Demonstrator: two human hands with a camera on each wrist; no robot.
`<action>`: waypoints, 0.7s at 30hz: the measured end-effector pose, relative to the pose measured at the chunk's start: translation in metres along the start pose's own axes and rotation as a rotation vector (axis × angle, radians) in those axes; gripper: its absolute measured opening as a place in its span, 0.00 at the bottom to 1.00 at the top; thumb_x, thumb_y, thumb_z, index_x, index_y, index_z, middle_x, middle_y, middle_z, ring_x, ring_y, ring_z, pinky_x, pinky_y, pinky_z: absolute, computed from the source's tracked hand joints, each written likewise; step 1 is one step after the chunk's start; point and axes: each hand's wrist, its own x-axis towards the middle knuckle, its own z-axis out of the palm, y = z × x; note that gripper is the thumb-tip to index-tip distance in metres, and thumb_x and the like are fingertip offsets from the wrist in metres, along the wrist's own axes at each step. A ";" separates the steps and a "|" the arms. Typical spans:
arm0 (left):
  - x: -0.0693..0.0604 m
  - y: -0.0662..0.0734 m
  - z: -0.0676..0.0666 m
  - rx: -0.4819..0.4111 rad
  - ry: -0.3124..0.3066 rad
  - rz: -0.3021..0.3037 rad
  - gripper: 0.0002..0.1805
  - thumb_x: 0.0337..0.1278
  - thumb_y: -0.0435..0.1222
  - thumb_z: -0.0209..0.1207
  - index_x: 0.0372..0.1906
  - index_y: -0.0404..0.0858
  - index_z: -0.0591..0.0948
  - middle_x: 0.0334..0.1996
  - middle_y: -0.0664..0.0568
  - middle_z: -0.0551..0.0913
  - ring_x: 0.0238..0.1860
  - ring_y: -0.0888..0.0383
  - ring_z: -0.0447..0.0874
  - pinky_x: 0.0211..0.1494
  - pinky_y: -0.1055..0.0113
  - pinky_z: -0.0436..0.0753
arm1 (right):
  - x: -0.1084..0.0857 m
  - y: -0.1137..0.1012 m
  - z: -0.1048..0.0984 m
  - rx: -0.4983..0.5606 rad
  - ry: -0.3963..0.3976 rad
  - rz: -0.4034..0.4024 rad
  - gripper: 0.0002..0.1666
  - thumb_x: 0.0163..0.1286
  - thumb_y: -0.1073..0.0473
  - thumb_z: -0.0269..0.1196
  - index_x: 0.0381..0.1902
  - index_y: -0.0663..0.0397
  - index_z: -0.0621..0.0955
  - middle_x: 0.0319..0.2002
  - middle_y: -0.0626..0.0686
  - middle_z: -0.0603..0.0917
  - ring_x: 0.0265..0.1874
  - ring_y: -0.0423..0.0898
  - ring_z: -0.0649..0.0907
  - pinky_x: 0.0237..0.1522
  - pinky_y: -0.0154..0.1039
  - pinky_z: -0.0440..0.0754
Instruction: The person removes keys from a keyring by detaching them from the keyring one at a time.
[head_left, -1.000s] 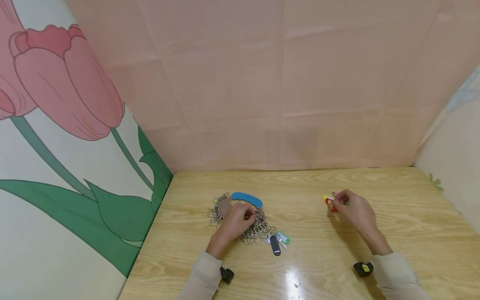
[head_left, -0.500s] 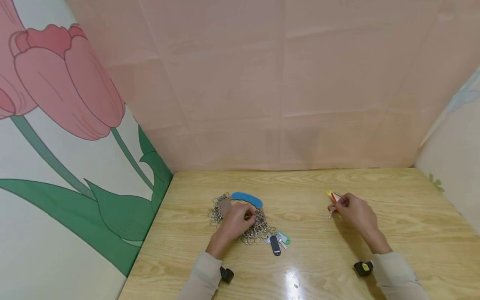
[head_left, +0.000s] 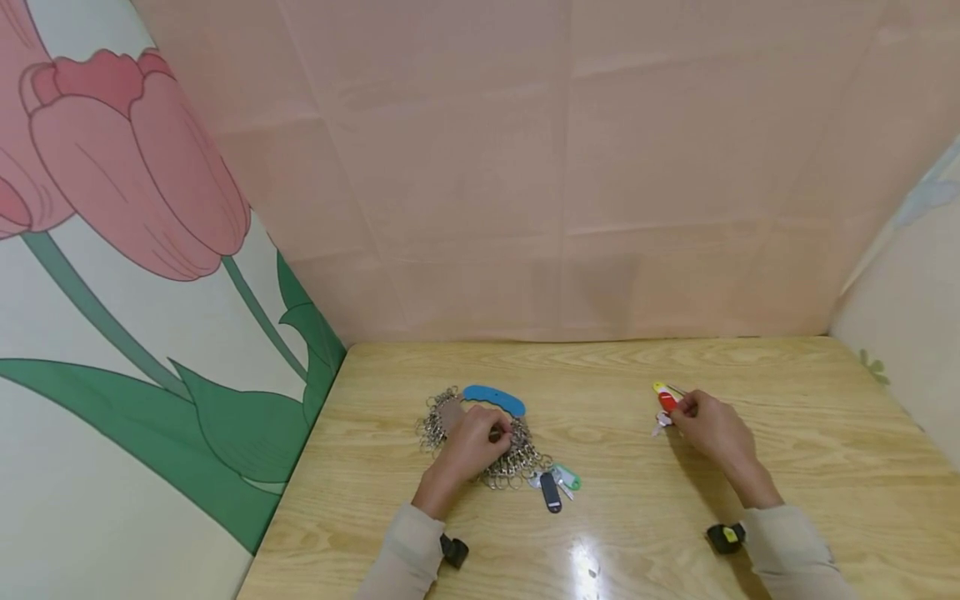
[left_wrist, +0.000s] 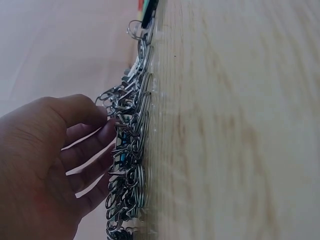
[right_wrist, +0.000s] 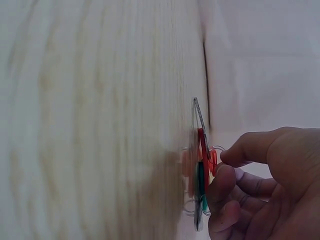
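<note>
Nearest, well in front of the blue bar [head_left: 493, 400], two sleeves [head_left: 408, 546] come in over the wooden desk [head_left: 615, 517], each with a black wrist camera [head_left: 453, 550] beside its cuff. The black tag [head_left: 551, 492] lies in front and to the right of the bar; a key [head_left: 566, 490] and the green tag [head_left: 569, 477] touch it, slightly closer to the bar.

Next comes the heap of clasps [head_left: 517, 457], spread in front and to the left of the bar. The left hand [head_left: 472, 442] is over it, thumb and forefinger pinching a wire ring [left_wrist: 103, 95], other fingers bent loosely.

Well to the right of the bar, the right hand [head_left: 714, 427] grasps a bunch by its thin key ring [right_wrist: 220, 147], between thumb and finger. From it extend a red tag [head_left: 667, 402], a yellow tag [head_left: 659, 387] and silver keys [head_left: 662, 422]; whether these touch the desk I cannot tell.

Farthest, beyond the bar, hangs a creased pink sheet [head_left: 480, 175], with a tulip mural [head_left: 135, 158] to its left.
</note>
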 end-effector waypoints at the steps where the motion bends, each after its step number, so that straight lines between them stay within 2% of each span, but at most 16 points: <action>1: 0.000 0.000 0.000 0.000 0.000 0.000 0.05 0.72 0.35 0.64 0.45 0.45 0.89 0.44 0.56 0.89 0.46 0.62 0.84 0.48 0.72 0.85 | 0.000 0.000 0.000 -0.001 0.001 -0.001 0.15 0.73 0.54 0.61 0.45 0.62 0.81 0.35 0.58 0.86 0.28 0.49 0.80 0.26 0.41 0.70; 21: -0.001 0.001 -0.001 -0.027 -0.008 -0.010 0.05 0.71 0.34 0.65 0.45 0.44 0.89 0.44 0.56 0.89 0.48 0.61 0.84 0.50 0.72 0.85 | -0.005 -0.007 -0.001 0.000 0.067 -0.013 0.15 0.75 0.50 0.63 0.43 0.58 0.82 0.34 0.55 0.86 0.27 0.48 0.80 0.25 0.41 0.70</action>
